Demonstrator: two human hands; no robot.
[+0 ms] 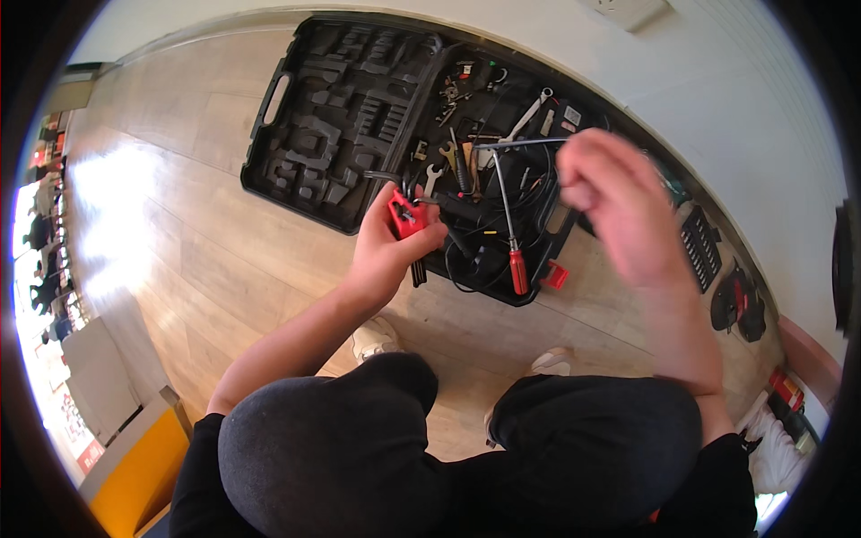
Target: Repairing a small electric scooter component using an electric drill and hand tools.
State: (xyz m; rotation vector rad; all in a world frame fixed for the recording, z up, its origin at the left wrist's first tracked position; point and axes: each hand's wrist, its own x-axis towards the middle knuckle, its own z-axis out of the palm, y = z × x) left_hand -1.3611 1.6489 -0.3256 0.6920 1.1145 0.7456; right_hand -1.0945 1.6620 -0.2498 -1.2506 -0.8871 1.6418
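My left hand (390,238) is closed around a red hex key holder (405,213), with dark keys sticking out at its top and bottom. It is over the near edge of an open black tool case (309,193). My right hand (623,202), smeared by motion, is raised over the case's right side with its fingers curled. A thin grey metal rod (520,143) runs leftward from those fingers; its kind is unclear. Below the rod, a red-handled screwdriver (518,272) lies across the case's near edge. Wrenches (432,180) and other loose tools lie in the right half.
The case's left half has moulded hollows (341,117). To the right are a black bit rack (700,247) and a dark red-and-black item (739,300) on the wooden floor (197,242). A white wall (717,99) runs behind the case. A yellow panel (139,466) stands at lower left.
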